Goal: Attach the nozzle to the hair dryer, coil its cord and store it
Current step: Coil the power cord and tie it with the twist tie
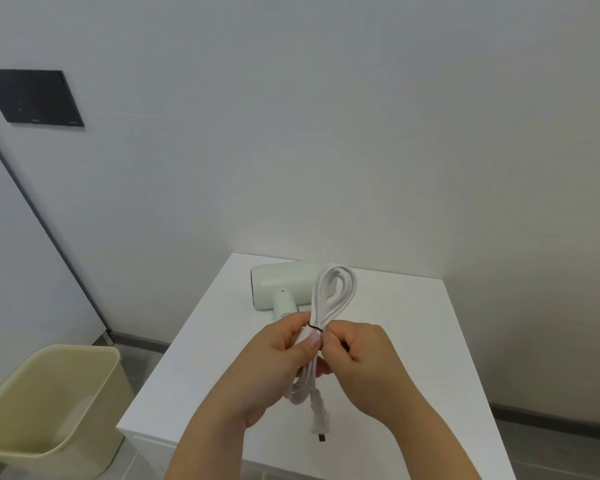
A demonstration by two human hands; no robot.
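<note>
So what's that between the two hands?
The coiled cord, ringed by a thin black tie; left hand and right hand both pinch it, head view.

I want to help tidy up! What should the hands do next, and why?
Probably wind the thin black tie tight round the coiled white cord: the left hand grips the bundle, the right hand pinches the tie, and the plug dangles.

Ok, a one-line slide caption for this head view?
Left hand grips the coiled white cord while right hand pinches a thin dark tie round it, hair dryer lying on the table behind.
</note>
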